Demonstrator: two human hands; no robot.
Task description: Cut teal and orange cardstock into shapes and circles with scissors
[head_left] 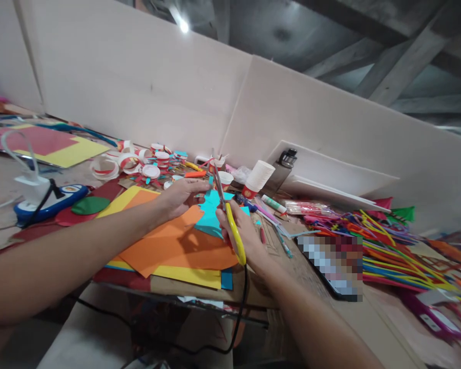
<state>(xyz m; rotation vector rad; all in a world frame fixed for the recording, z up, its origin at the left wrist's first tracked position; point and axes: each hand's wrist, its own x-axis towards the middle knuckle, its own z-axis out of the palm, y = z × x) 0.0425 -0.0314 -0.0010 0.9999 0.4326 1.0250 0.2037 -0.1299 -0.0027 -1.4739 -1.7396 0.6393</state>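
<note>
My right hand (240,225) grips a pair of scissors (236,233) by the yellow handles, with the metal blades pointing up and away from me. My left hand (185,196) is closed in a pinch, and a small strip of light-blue paper (211,180) shows at its fingertips beside the blades. Below both hands is a larger light-blue sheet (209,223) with a jagged left edge. Beneath it lie orange sheets (176,253) and yellow sheets (200,275). Whether the blades touch the strip I cannot tell.
Cut paper cups (128,161) and a cup stack (259,177) stand at the back, near a glue stick (273,204). On the right lie a phone (326,266) and colourful pipe cleaners (392,256). A blue power strip (51,205) sits left. A black cable (238,328) hangs over the front edge.
</note>
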